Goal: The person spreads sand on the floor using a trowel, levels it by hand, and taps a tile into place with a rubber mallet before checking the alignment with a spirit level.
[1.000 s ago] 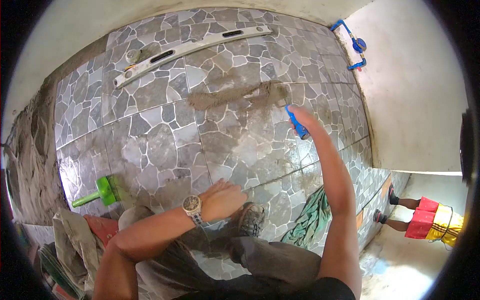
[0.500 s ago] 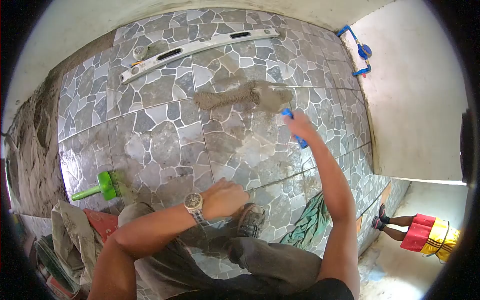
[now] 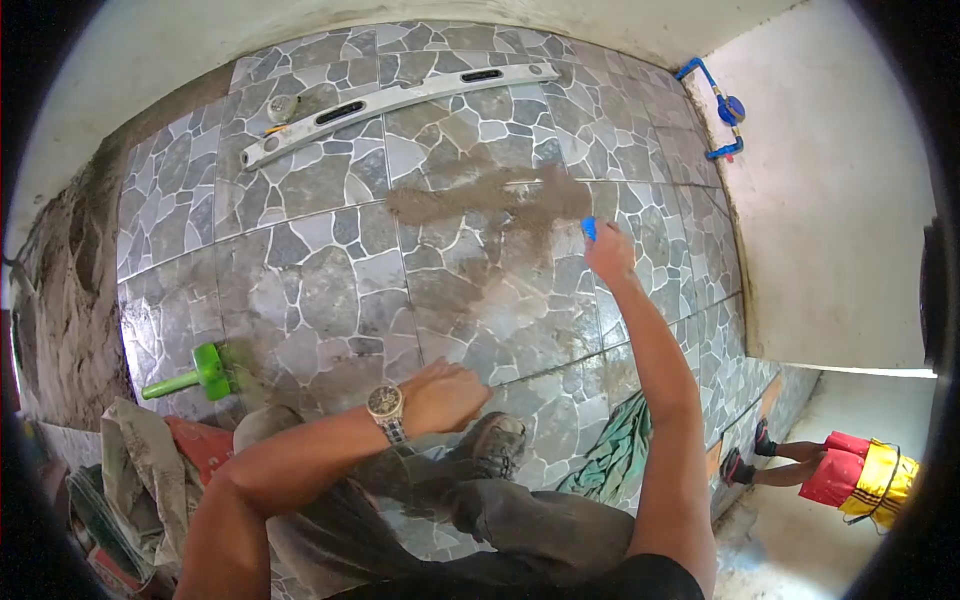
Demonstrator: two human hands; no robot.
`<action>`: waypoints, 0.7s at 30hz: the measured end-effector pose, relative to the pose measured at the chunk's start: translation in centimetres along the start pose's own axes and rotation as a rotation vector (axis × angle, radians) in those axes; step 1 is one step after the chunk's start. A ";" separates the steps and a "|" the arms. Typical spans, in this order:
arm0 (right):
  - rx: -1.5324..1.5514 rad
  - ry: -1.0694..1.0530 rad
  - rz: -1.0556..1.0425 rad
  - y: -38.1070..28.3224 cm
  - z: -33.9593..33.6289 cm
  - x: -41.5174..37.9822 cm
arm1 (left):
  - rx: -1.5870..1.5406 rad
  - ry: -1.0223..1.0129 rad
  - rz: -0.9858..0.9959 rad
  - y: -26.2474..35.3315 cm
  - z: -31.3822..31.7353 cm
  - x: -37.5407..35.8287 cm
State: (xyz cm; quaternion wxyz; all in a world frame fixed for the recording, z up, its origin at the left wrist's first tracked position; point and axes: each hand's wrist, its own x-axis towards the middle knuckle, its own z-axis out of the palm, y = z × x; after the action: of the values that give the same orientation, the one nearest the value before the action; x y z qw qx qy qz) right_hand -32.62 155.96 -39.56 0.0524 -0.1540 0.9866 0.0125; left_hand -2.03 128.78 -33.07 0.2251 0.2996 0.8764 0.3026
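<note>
My right hand (image 3: pixel 611 254) is wrapped around the blue handle (image 3: pixel 589 229) of a trowel. Its blade, blurred, is on the streak of wet grey-brown mortar (image 3: pixel 455 202) that lies across the stone-patterned floor tiles (image 3: pixel 330 290). My left hand (image 3: pixel 447 398), with a watch (image 3: pixel 385 402) on the wrist, is curled closed above the floor beside my shoe. Nothing shows in its fingers.
A long spirit level (image 3: pixel 400 98) lies at the back, a tape measure (image 3: pixel 283 107) beside it. A green mallet (image 3: pixel 208 372) rests at left, a green cloth (image 3: pixel 612 450) near my right arm. Blue pipes (image 3: pixel 730 108) run along the right wall. Another person (image 3: pixel 845 470) stands at far right.
My right hand has shifted slightly, its wrist turned so less of the blue handle shows. The mortar is spread thinner and wider toward the right. My left hand stays nearly in place.
</note>
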 end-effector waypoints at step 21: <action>0.053 -0.086 -0.074 -9.7 -1.3 -2.9 | -0.050 0.058 0.008 1.0 0.9 -0.7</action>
State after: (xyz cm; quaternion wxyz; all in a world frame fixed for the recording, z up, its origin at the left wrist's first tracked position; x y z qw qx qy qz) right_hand -27.04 147.58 -38.06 0.0990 -0.1881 0.9771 -0.0091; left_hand -0.65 129.32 -32.94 0.2057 0.2884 0.8736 0.3338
